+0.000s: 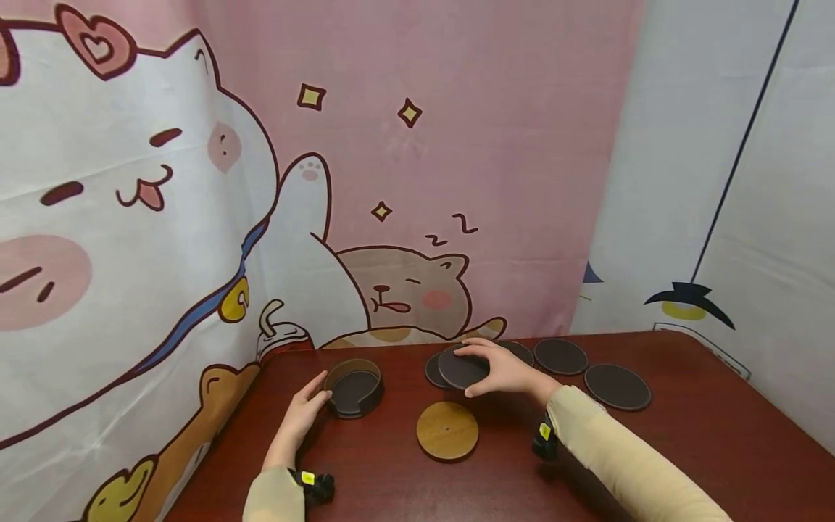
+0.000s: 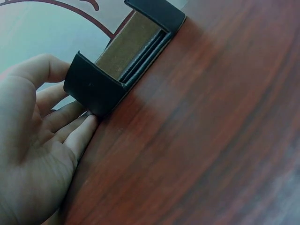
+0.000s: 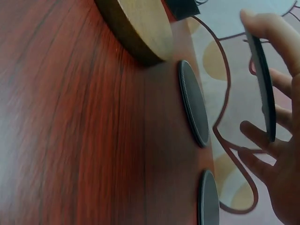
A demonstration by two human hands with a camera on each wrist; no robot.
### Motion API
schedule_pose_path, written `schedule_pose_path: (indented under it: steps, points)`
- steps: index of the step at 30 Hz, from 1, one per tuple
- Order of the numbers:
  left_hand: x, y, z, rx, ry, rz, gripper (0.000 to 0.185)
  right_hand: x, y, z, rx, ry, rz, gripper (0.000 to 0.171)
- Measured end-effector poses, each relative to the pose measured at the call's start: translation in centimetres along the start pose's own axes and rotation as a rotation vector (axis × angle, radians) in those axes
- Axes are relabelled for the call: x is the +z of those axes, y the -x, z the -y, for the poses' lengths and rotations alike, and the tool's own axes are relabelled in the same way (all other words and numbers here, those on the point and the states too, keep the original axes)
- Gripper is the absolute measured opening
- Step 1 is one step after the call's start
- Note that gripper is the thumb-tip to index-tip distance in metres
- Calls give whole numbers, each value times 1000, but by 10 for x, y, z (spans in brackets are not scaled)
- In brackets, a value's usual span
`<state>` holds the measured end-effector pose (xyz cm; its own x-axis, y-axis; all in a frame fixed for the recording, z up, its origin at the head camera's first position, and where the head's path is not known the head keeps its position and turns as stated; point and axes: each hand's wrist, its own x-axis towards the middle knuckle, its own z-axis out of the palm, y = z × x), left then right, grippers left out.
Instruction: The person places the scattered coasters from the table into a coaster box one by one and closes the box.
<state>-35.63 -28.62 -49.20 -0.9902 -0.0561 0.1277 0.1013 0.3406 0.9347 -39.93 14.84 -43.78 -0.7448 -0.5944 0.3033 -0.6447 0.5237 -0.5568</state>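
My left hand (image 1: pixel 303 413) rests its fingertips against the outer wall of a round black coaster holder (image 1: pixel 370 401), which has a brown lining and a slot in its front. In the left wrist view, the fingers touch the holder's side (image 2: pixel 91 86) without enclosing it. A dark layer lies in the bottom of the holder. Above the table, my right hand (image 1: pixel 509 370) grips a round black coaster (image 1: pixel 458 371) by its edges. That coaster appears edge-on in the right wrist view, with the thumb on one end and fingers behind it.
One coaster (image 1: pixel 433 371) lies partly beneath the held one. Others lie to the right: one coaster (image 1: pixel 518 351) behind my hand, a coaster (image 1: pixel 561 357) at the back, and another coaster (image 1: pixel 620 387). A thick round wooden disc (image 1: pixel 447 431) lies nearer. A cartoon-printed curtain (image 1: pixel 522 145) borders the table.
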Motion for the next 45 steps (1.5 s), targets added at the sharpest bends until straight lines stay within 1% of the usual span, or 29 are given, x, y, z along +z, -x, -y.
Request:
schedule_pose_path:
  steps: [5, 8, 13, 17, 20, 24, 28, 32, 36, 40, 45]
  points:
    - [2, 0, 2, 4, -14, 5, 55, 14, -17, 5, 7, -16, 12, 79]
    - [4, -1, 4, 7, -3, 7, 55, 21, -28, 8, 9, -19, 18, 79]
    - [4, -1, 4, 8, -7, -3, 55, 29, -48, 17, -9, -31, 16, 78]
    - [2, 0, 2, 9, -22, -14, 54, 34, -64, 27, -1, -36, 37, 79]
    - [1, 0, 0, 13, -11, -25, 54, 40, -75, 33, -1, -16, 47, 81]
    - [1, -1, -1, 22, -6, -23, 54, 51, -88, 37, -9, 15, 47, 82]
    - [4, -2, 1, 19, 7, -17, 54, 62, -95, 43, 7, 32, 54, 82]
    - [6, 1, 0, 19, 13, -20, 55, 74, -100, 49, 28, 21, 80, 81]
    - [6, 3, 0, 7, 11, -26, 55, 86, -105, 56, 52, 34, 102, 81]
    - [6, 2, 1, 4, 10, -27, 55, 95, -110, 63, 79, 50, 111, 80]
    - [4, 1, 0, 12, 9, -36, 54, 105, -117, 70, 49, 48, 125, 78]
